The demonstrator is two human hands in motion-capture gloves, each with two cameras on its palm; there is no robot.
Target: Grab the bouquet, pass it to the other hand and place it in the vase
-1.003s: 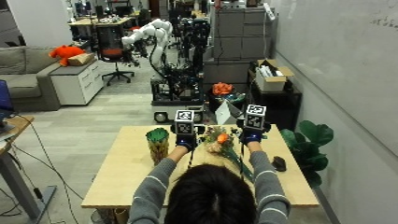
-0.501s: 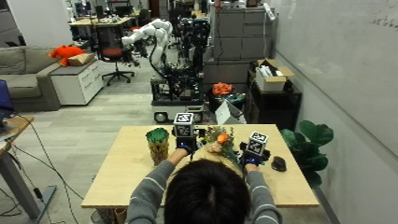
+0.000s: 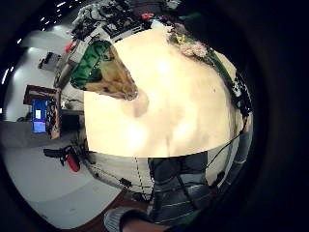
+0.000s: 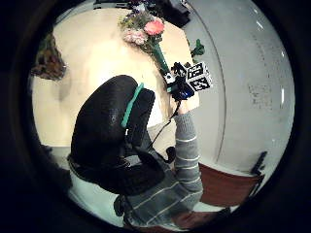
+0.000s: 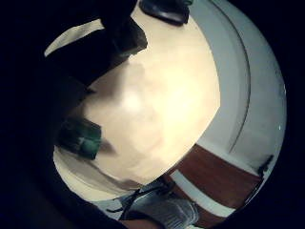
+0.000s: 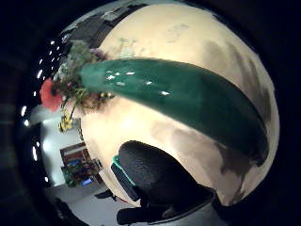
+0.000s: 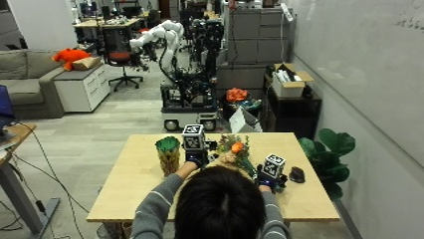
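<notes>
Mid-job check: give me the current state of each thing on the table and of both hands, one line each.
bouquet: on the table, green stem wrap in the right hand, not in the vase.
vase: upright on the table, holds no bouquet.
right hand: grips the bouquet's wrap.
left hand: near the flowers, fingers unclear.
dark object: lies on the table, untouched.

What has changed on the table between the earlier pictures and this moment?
The right hand has moved back from the flowers toward the person, down along the bouquet, and now sits at its stem end. The left hand, the vase, the small dark object and the bouquet on the table stayed where they were.
</notes>
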